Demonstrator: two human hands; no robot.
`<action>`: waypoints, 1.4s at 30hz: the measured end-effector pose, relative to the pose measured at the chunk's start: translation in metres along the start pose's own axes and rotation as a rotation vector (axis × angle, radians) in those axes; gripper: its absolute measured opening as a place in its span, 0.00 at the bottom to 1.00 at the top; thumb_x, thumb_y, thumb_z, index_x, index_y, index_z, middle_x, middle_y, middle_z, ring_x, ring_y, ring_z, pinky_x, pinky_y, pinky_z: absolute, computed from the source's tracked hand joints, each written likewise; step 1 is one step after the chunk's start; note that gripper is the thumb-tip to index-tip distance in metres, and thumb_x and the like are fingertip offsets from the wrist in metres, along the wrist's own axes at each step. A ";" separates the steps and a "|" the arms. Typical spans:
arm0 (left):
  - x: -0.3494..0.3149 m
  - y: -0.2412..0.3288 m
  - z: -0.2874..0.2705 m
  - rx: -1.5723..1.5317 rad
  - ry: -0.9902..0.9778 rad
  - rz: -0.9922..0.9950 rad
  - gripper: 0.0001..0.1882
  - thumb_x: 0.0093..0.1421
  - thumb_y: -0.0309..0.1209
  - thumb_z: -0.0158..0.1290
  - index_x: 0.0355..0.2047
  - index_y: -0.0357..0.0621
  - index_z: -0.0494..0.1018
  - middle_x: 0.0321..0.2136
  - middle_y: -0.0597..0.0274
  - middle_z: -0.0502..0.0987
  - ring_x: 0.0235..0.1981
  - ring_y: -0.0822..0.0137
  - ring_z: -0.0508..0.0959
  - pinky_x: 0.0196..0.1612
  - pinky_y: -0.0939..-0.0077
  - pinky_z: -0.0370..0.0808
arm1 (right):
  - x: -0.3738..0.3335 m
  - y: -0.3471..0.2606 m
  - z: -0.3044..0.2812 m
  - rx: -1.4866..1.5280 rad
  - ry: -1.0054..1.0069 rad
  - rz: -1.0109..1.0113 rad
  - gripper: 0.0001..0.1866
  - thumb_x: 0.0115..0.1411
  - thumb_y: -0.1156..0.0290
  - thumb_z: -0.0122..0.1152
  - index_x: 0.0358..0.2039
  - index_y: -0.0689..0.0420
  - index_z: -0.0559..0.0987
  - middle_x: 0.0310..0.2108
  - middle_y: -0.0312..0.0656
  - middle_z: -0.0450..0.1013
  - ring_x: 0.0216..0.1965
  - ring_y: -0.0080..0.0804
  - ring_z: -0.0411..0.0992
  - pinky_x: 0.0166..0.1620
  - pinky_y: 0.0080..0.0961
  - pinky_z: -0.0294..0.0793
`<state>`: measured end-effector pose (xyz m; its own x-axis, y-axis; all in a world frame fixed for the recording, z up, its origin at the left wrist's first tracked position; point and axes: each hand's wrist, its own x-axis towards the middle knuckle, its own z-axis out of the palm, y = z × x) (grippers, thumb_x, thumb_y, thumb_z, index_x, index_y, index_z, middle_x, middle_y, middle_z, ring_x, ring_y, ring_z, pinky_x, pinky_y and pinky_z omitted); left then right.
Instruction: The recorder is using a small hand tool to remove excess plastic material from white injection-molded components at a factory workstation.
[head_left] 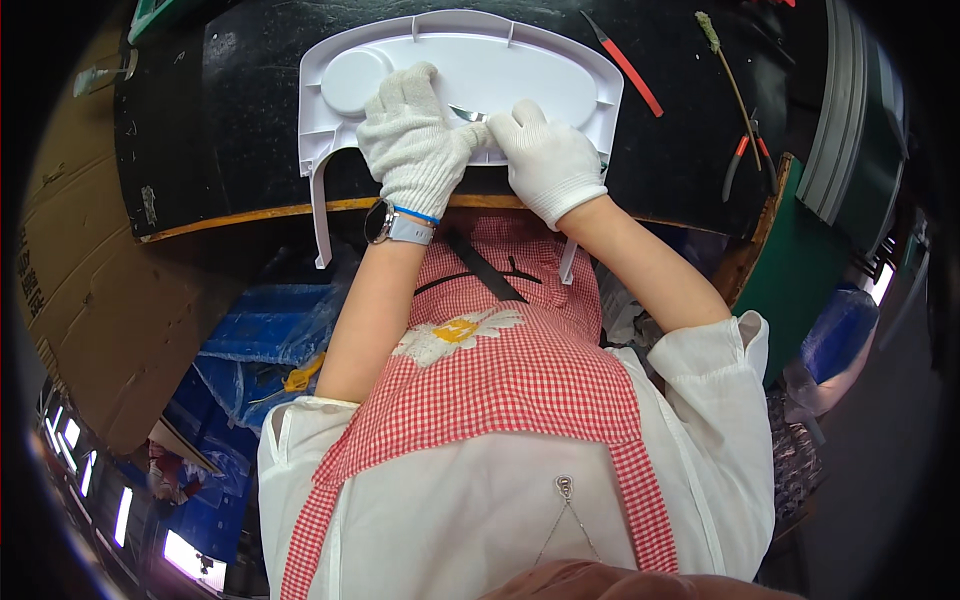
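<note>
one blade (467, 114) over rimmed panel (510, 70)

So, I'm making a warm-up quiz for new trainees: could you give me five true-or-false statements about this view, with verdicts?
1. The left hand and the right hand both wear pale gloves. True.
2. The right hand grips the pliers. False: a small metal blade sticks out at its fingers; the pliers lie on the black table.
3. The left hand touches the white plastic part. True.
4. A watch is worn on the right wrist. False: the watch is on the left wrist.
5. The apron is red-and-white checked. True.
</note>
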<state>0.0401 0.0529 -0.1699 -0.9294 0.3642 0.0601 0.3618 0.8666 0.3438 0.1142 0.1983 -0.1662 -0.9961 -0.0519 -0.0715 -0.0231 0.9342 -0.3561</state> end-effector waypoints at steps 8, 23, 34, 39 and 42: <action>-0.011 -0.027 -0.041 -0.282 0.043 0.110 0.37 0.42 0.42 0.70 0.51 0.39 0.71 0.51 0.44 0.71 0.53 0.45 0.71 0.56 0.58 0.70 | -0.017 0.044 -0.037 0.255 0.337 0.253 0.14 0.62 0.71 0.55 0.48 0.50 0.75 0.47 0.45 0.69 0.47 0.49 0.73 0.47 0.40 0.75; -0.011 -0.053 -0.187 -0.962 -0.105 -0.325 0.28 0.55 0.23 0.55 0.57 0.46 0.64 0.31 0.72 0.70 0.23 0.83 0.65 0.25 0.89 0.64 | 0.006 0.234 -0.100 -0.377 0.245 0.700 0.11 0.66 0.63 0.48 0.46 0.46 0.76 0.45 0.44 0.75 0.47 0.47 0.75 0.48 0.44 0.75; -0.008 -0.116 -0.190 -0.956 -0.055 -0.451 0.35 0.56 0.23 0.50 0.66 0.45 0.57 0.31 0.70 0.68 0.19 0.83 0.63 0.19 0.90 0.62 | 0.094 0.337 -0.275 -0.722 0.384 0.728 0.12 0.67 0.67 0.45 0.46 0.53 0.75 0.45 0.48 0.76 0.48 0.50 0.76 0.48 0.46 0.77; -0.005 -0.143 -0.174 -0.987 -0.017 -0.545 0.37 0.53 0.20 0.49 0.66 0.44 0.57 0.31 0.67 0.70 0.19 0.83 0.65 0.18 0.89 0.64 | 0.175 0.382 -0.296 -0.849 0.281 0.712 0.12 0.65 0.68 0.47 0.42 0.52 0.79 0.43 0.47 0.78 0.48 0.47 0.77 0.48 0.42 0.78; -0.007 -0.160 -0.159 -0.993 0.013 -0.620 0.38 0.53 0.18 0.48 0.66 0.44 0.57 0.32 0.65 0.71 0.19 0.81 0.65 0.18 0.89 0.64 | 0.217 0.382 -0.294 -0.884 0.209 0.738 0.12 0.63 0.68 0.51 0.38 0.50 0.84 0.41 0.44 0.80 0.47 0.42 0.78 0.46 0.42 0.75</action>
<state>-0.0230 -0.1422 -0.0760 -0.9294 -0.0359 -0.3673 -0.3645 0.2449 0.8984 -0.1356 0.6476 -0.0442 -0.7855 0.5877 0.1939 0.5973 0.6380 0.4860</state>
